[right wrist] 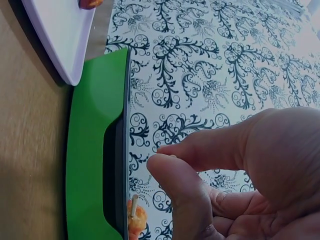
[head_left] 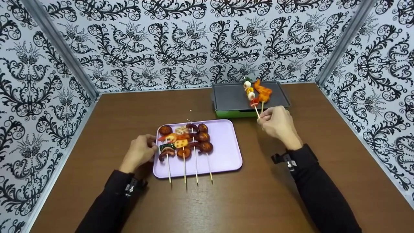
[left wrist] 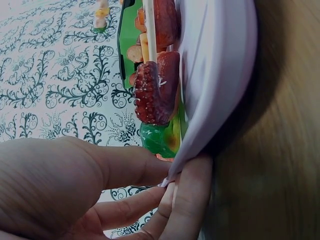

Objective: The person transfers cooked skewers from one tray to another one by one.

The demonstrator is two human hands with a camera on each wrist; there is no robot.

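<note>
At the griddle point(head_left: 228, 97), my right hand point(head_left: 278, 124) pinches the bare stick end of a skewer point(head_left: 251, 94) between thumb and finger. Red, white, yellow and green pieces are threaded on it, and it slants over the griddle's dark plate. Beside it on the plate lies an orange meat skewer point(head_left: 264, 94). In the right wrist view the held skewer is mostly hidden behind the fingertips. My left hand point(head_left: 139, 152) grips the left rim of a lilac tray point(head_left: 224, 145), thumb above and fingers below in the left wrist view. Several loaded skewers point(head_left: 183, 152) lie on this tray.
The sticks of the tray's skewers point(head_left: 197, 174) jut past its front edge. The griddle has a green base point(right wrist: 95, 150) and stands behind the tray to the right, near the patterned back wall point(head_left: 178, 48). Brown tabletop point(head_left: 239, 200) shows in front.
</note>
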